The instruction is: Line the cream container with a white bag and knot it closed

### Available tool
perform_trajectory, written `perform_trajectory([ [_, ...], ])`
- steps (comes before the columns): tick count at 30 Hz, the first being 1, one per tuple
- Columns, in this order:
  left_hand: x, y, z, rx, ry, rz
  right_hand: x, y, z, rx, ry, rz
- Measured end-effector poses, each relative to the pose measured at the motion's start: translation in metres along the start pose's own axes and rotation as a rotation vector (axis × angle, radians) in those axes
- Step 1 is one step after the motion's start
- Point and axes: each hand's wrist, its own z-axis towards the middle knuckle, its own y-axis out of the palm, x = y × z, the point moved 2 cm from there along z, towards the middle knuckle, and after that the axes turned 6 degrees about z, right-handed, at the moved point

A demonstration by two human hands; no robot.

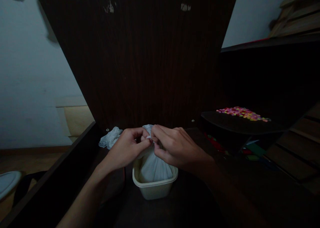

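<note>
A whitish plastic bag (155, 169) sits in a cream plastic basket (156, 189) on the dark surface, its upper part gathered to a narrow neck. My left hand (130, 143) pinches the gathered top from the left, thumb and fingers closed. From the right, my right hand (173, 143) pinches the same top, its fingertips against those of the left. The fingers hide most of the neck, so I cannot see whether it is knotted. A little of the bag's top shows above the fingertips.
A crumpled clear plastic bag (111, 137) lies left of my left hand. Behind stands a tall dark wood panel (145, 65). On the right, a rounded shelf (232, 126) bears a pile of small colourful pieces (242, 113). A raised dark edge (57, 168) runs along the left.
</note>
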Motion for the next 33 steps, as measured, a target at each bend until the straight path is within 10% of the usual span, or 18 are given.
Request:
perform_trajectory([
  [12, -0.011, -0.008, 0.006, 0.015, 0.022, 0.03, 0.026, -0.012, -0.001, -0.049, -0.016, 0.566],
  [24, 0.001, -0.001, 0.002, 0.043, 0.008, 0.072, 0.008, -0.004, 0.0, -0.076, -0.001, 0.169],
  [33, -0.004, -0.009, -0.003, 0.016, 0.301, 0.24, 0.02, -0.022, -0.005, -0.083, 0.035, 0.599],
])
